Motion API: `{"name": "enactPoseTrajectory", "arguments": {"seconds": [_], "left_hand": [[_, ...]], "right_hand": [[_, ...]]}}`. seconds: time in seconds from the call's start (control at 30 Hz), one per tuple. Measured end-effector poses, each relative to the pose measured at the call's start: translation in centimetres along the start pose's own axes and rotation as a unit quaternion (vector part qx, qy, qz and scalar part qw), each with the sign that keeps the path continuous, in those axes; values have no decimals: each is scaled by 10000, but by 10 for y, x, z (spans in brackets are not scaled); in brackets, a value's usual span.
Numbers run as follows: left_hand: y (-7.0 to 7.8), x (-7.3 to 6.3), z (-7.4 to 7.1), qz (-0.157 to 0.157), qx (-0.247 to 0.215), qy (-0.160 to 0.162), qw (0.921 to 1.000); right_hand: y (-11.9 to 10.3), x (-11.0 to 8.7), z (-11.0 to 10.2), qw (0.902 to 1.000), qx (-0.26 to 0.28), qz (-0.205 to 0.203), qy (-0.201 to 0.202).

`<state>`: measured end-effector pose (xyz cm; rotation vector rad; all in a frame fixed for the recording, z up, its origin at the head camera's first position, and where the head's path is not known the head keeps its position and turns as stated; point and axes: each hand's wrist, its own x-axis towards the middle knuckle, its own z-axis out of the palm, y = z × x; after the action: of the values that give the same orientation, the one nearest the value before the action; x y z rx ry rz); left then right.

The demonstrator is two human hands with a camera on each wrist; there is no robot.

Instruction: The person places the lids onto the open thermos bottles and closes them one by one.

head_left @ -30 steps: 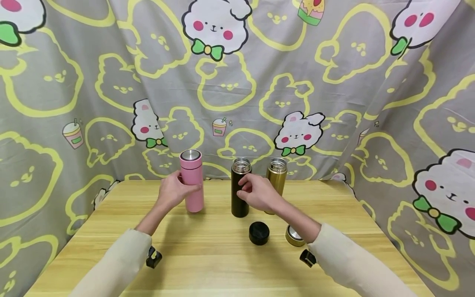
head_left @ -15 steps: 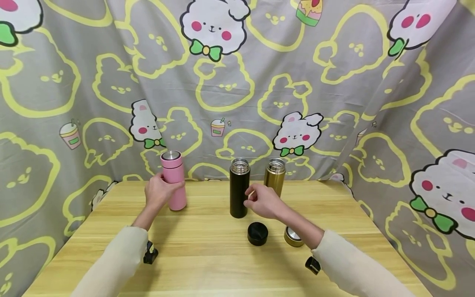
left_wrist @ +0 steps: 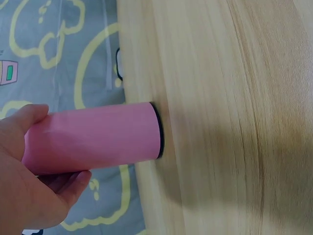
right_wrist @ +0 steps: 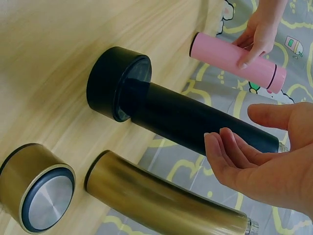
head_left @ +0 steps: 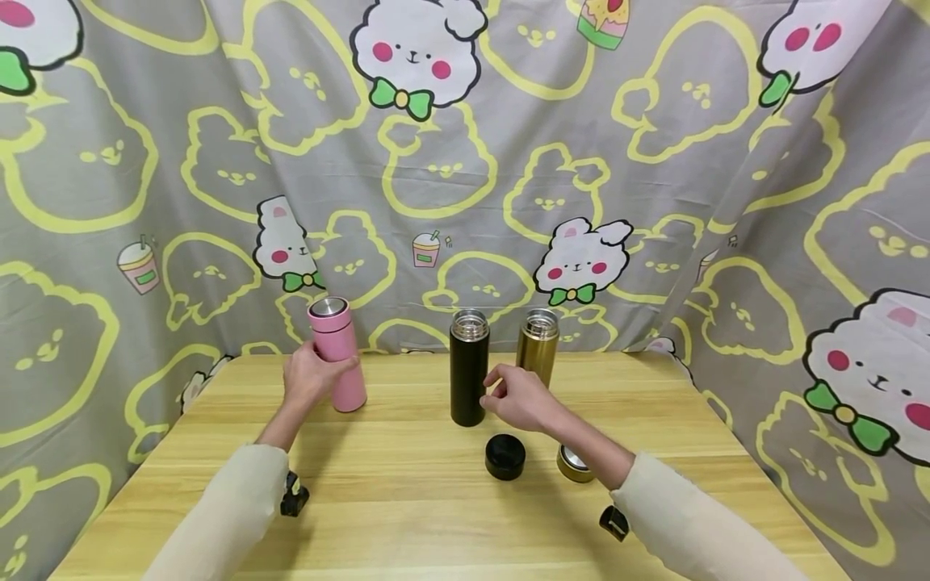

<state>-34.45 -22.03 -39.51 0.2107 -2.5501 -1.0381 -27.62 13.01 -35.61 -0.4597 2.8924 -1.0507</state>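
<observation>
My left hand (head_left: 308,378) grips a pink thermos (head_left: 350,386) around its middle, thumb on one side and fingers on the other. Its lid is on, and it leans slightly to the left at the table's back left. In the left wrist view the dark base of the pink thermos (left_wrist: 98,137) is right at the tabletop. My right hand (head_left: 519,399), fingers loosely bent and holding nothing, is beside an upright black thermos (head_left: 467,375) with a bare metal mouth. Behind that hand stands a gold thermos (head_left: 538,349), also without its lid.
A black lid (head_left: 504,457) lies in front of the black thermos. Right of it is a gold lid (head_left: 576,468), partly behind my right forearm. The wooden table (head_left: 392,500) ends at a patterned curtain (head_left: 465,226) close behind the bottles.
My left hand has moved the pink thermos left, and its top now tips slightly further left. The right hand has drawn a little right and down from the black thermos.
</observation>
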Motion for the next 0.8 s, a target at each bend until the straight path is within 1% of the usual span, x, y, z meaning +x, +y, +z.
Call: {"name": "enactPoseTrajectory", "arguments": {"seconds": [0.17, 0.3, 0.43, 0.53, 0.6, 0.7, 0.8], "left_hand": [[-2, 0, -2, -32, -13, -125, 9999], [-3, -1, -4, -1, -28, -205, 9998], [-2, -2, -7, -55, -15, -432, 9991], [-3, -5, -9, -147, 92, -785, 9968], [-4, -8, -10, -225, 205, -1103, 9934], [-8, -12, -12, -372, 429, -1667, 9844], [-12, -16, -14, -389, 586, -2169, 9737]], "right_hand": [[1, 2, 1, 10000, 3, 15, 45], [2, 2, 1, 10000, 32, 91, 14], [3, 0, 1, 9999, 28, 143, 16], [6, -1, 2, 9999, -17, 130, 62], [9, -2, 3, 9999, -52, 108, 102], [12, -3, 5, 9998, -116, 85, 155], [16, -4, 9, 9996, -208, 89, 180]]}}
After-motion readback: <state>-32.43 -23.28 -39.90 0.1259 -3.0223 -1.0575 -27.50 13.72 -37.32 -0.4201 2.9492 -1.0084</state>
